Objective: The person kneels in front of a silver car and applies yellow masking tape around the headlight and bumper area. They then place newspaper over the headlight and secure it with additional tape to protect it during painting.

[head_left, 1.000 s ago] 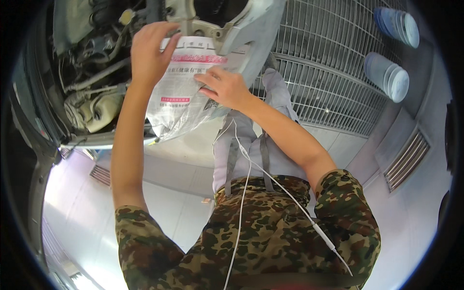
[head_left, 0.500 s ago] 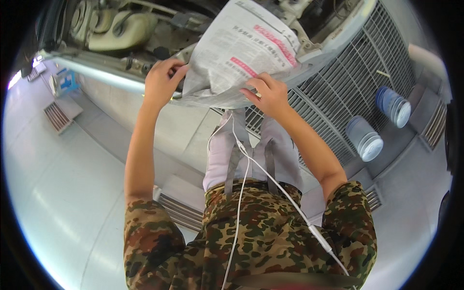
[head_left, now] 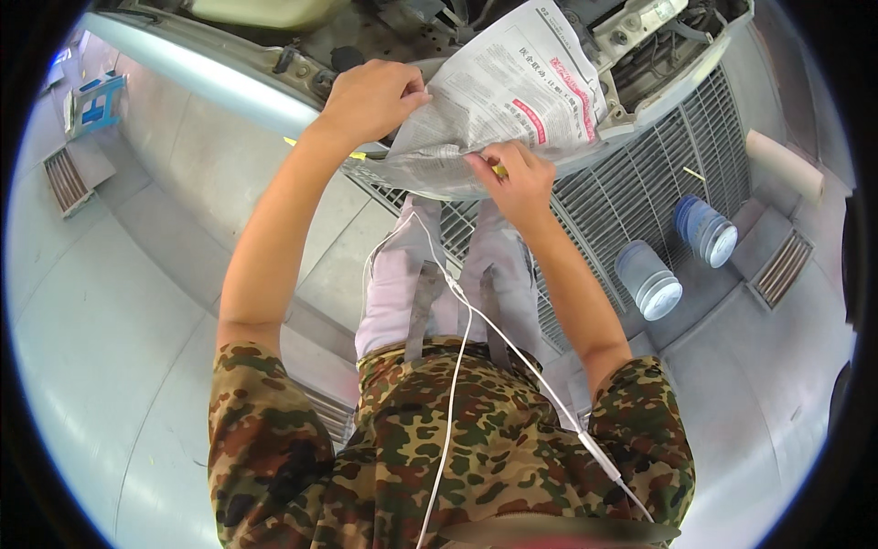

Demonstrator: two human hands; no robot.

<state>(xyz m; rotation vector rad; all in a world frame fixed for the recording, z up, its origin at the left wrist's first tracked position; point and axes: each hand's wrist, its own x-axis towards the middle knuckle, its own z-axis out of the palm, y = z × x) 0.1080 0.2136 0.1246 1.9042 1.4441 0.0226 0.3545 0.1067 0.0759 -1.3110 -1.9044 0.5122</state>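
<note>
Both hands gripping the paper
My left hand (head_left: 370, 96) and right hand (head_left: 517, 178) pinch closed on the crumpled printed newspaper sheet (head_left: 503, 105) over the car's grey front edge (head_left: 210, 82)

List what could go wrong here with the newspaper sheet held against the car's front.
The newspaper is pinched only at its lower edge by the left hand and right hand; its loose top could flop or tear. Two tubs stand close on the floor grating; a step might topple them.

Short-sleeved camouflage shirt (head_left: 439, 457) in green, brown and tan, sleeves ending above the elbows. Pale grey trousers (head_left: 402, 284) with darker straps. A thin white cable (head_left: 455, 366) trails down the chest.
</note>
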